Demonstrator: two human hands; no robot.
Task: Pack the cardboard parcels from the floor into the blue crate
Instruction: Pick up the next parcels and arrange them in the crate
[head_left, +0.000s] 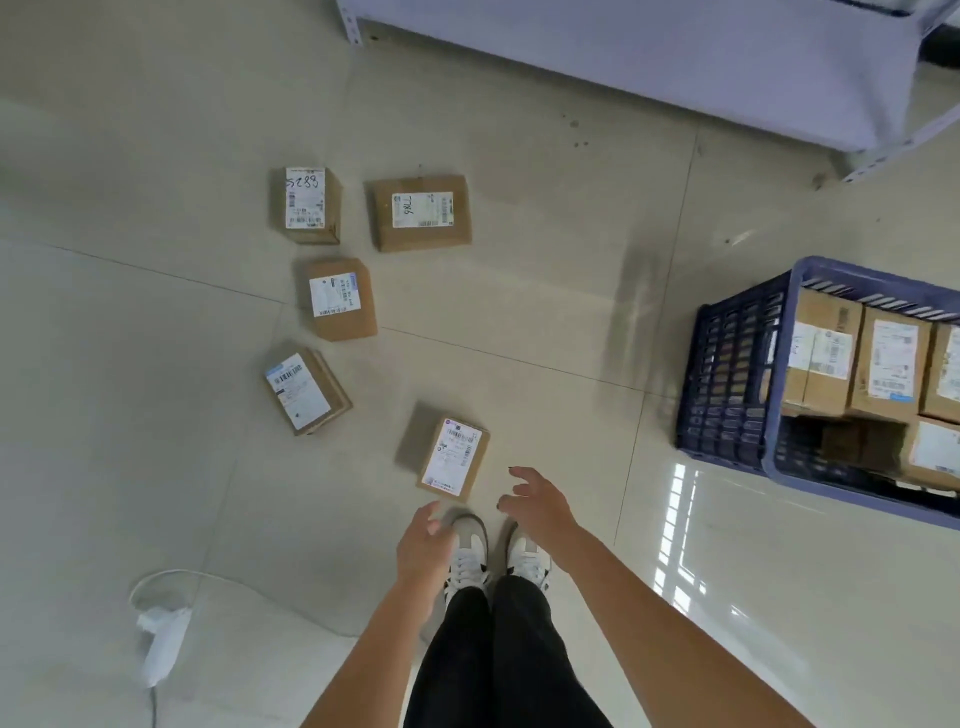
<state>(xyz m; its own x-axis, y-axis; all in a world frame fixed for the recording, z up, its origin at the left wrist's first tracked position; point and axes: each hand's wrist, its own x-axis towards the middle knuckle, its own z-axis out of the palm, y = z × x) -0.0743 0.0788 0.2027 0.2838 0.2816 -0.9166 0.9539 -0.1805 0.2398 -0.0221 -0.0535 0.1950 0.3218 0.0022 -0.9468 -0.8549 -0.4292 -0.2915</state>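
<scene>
Several brown cardboard parcels with white labels lie on the tiled floor. The nearest parcel (453, 457) sits just ahead of my shoes. Others lie farther out: one at the left (305, 387), one in the middle (340, 299), and two at the back (310, 204) (420, 212). The blue crate (727, 364) stands at the right and holds several parcels. My left hand (423, 545) hovers below the nearest parcel, fingers apart, holding nothing. My right hand (535, 499) hangs to the right of that parcel, fingers spread and empty.
A white power strip (163, 642) with its cable lies on the floor at the lower left. A pale metal shelf unit (675, 67) runs along the back right. My shoes (467, 556) stand between the hands.
</scene>
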